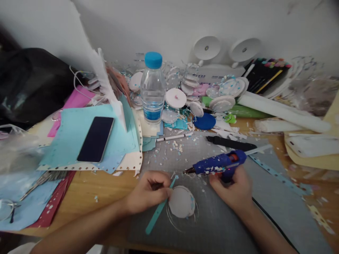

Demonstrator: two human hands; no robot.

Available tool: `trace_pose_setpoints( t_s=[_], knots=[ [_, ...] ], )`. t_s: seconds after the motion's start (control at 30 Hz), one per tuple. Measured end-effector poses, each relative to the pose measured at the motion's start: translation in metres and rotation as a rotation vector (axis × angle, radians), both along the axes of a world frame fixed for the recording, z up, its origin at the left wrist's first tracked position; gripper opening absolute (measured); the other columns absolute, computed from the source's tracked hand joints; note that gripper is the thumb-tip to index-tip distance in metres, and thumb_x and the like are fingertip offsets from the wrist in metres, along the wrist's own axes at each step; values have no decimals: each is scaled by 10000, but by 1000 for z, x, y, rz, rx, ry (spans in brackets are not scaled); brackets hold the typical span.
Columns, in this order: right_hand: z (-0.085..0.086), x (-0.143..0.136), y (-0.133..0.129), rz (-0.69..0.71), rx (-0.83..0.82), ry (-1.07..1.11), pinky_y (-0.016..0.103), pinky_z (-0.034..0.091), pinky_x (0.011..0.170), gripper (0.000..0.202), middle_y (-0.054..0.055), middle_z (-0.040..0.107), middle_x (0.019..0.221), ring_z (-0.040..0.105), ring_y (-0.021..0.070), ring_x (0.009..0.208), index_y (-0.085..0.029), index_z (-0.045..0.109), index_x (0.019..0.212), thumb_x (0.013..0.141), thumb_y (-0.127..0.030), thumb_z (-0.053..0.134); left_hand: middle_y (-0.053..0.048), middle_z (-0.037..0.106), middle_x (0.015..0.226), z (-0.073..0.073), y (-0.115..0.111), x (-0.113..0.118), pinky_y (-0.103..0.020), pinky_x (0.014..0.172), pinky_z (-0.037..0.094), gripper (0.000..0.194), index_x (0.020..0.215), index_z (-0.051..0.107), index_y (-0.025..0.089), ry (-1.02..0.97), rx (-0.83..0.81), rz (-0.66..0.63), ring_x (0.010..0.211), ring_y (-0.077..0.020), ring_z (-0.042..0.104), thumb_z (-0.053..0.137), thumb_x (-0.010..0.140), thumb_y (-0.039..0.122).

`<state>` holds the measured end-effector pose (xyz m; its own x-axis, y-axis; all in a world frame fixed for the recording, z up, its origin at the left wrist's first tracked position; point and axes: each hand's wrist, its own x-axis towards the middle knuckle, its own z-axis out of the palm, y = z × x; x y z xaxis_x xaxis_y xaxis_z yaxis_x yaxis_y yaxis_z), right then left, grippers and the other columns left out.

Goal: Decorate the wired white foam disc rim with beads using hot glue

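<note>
My right hand (234, 192) is wrapped round the grip of a blue hot glue gun (213, 164), its dark nozzle pointing left, with a glue stick (259, 149) out of its back. Small paper bits cling to the gun's body. My left hand (150, 190) is closed in a pinch at the left edge of a round white disc (181, 201), which has thin clear strands around it. A slim teal tool (158, 214), perhaps tweezers, runs slantwise beneath those fingertips; whether the fingers grip it too is unclear. The nozzle sits above the disc, apart from it.
A grey cutting mat (209, 225) strewn with paper bits lies below. Leftward, a phone (95, 139) rests on teal paper (69, 123). Behind stand a water bottle (153, 91) and several decorated discs (176, 98). A white pen (174, 137) and black strap (231, 143) lie nearer.
</note>
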<state>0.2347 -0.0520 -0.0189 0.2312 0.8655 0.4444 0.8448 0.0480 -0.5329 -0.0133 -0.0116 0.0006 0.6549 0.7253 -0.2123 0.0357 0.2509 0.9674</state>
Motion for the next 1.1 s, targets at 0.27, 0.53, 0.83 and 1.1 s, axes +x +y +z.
trace_pose_setpoints(
  t_s=[0.27,0.53,0.83,1.1],
  knots=[
    [5,-4,-1,14,58,-126,246,365,356,159,-62,510,420,466,126,329,-236,467,668,683,-353,573,26,376,581,2,3,1,-253,557,277,311,504,383,167,-24,-3,-18,592,-111,374,578,737,234],
    [6,-4,0,42,56,-160,245,364,364,158,-76,497,426,474,127,337,-243,447,684,684,-352,562,28,369,572,3,4,1,-255,552,275,331,493,369,171,-6,5,-23,584,-109,368,579,741,234],
    [2,-3,-1,44,40,-165,235,367,358,157,-68,495,427,475,128,336,-230,453,698,690,-338,567,28,380,573,1,2,1,-250,543,272,333,498,378,170,-2,16,-18,586,-109,373,587,745,248],
    [2,-3,-1,7,43,-179,241,363,359,184,-72,464,411,459,126,330,-243,419,644,682,-366,552,22,393,573,3,3,0,-251,563,297,344,495,368,170,17,21,-33,591,-113,393,581,744,275]
  ],
)
